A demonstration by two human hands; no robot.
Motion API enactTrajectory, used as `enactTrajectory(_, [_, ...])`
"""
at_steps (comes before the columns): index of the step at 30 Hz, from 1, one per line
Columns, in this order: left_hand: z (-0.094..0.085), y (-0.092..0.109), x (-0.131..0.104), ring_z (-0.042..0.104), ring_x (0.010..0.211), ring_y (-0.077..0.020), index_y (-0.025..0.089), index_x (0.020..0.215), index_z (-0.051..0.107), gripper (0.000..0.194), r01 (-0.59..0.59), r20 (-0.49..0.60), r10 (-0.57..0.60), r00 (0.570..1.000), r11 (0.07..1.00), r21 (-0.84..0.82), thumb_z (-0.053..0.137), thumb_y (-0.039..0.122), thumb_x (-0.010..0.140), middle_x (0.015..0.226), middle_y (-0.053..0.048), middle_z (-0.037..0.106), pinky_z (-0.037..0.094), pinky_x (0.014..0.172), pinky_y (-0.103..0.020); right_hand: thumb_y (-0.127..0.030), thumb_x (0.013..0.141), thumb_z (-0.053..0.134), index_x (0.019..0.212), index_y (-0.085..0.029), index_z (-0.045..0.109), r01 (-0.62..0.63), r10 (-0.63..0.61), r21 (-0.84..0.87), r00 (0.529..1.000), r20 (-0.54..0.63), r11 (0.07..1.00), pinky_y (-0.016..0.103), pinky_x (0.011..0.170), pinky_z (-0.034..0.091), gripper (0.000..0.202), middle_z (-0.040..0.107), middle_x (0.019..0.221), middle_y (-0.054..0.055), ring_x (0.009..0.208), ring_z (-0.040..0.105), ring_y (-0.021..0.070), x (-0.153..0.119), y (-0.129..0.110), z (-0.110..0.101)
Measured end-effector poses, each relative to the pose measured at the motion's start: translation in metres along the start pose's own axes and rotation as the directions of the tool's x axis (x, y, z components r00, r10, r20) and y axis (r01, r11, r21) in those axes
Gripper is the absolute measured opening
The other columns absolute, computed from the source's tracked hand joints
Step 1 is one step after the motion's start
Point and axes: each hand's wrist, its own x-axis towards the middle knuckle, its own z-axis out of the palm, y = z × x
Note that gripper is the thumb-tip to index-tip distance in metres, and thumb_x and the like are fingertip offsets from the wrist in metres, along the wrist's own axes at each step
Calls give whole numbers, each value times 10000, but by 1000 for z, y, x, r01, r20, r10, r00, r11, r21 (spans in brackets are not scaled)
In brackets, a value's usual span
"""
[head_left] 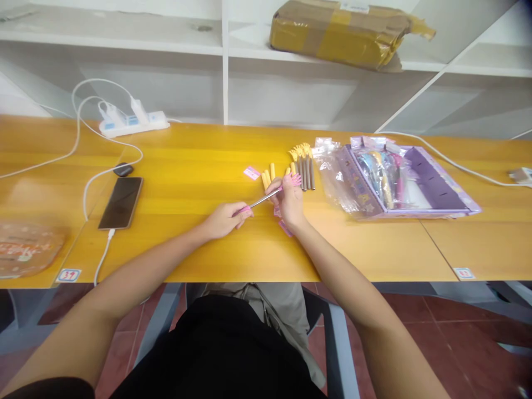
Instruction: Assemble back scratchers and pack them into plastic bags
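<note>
Both of my hands are closed on a pink back scratcher [264,199] with a metal rod, held slanting just over the table. My left hand [223,221] grips its pink handle end. Around the upper rod, close to the pink claw-shaped head, is my right hand [291,206]. Just beyond that hand, several metal rods with yellow claw heads [301,152] lie side by side. Short yellow handles [266,179] lie beside them, partly hidden by my right hand. One small pink card [251,173] lies to their left, and another pink piece [285,228] is near my right wrist.
To the right, a purple box [440,210] holds plastic-wrapped items, with clear bags [338,185] against its left side. A phone [121,203] on a cable and a power strip [135,124] are on the left. A taped carton [341,33] sits on the shelf above.
</note>
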Motion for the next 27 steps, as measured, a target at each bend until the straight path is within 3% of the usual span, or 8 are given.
enactTrajectory(8, [1, 0, 0, 508, 592, -134, 171, 1042, 712, 393, -1, -5, 1, 1000, 1000, 6, 511, 507, 1080, 640, 44, 599, 408, 660, -278, -872, 1000, 491, 676, -226, 685, -25, 24, 25, 1000, 15, 999, 299, 429, 223, 749, 452, 573, -11, 468, 391, 122, -3, -6, 6])
enactTrajectory(18, [3, 1, -1, 478, 574, -123, 173, 1002, 689, 364, 11, -18, -11, 1000, 1000, -20, 513, 484, 1070, 648, 46, 568, 393, 627, -267, -850, 1017, 487, 668, -214, 684, -26, 25, 19, 999, 48, 999, 288, 422, 262, 752, 560, 666, 26, 489, 419, 113, -6, -5, 10])
enactTrajectory(27, [5, 2, -1, 457, 570, -121, 178, 952, 664, 374, 11, -23, -12, 1000, 999, -53, 519, 507, 1056, 647, 44, 546, 376, 608, -264, -838, 1038, 456, 659, -220, 681, -22, 22, -4, 994, 107, 1000, 307, 473, 299, 759, 521, 625, 12, 503, 433, 132, -5, 6, 10])
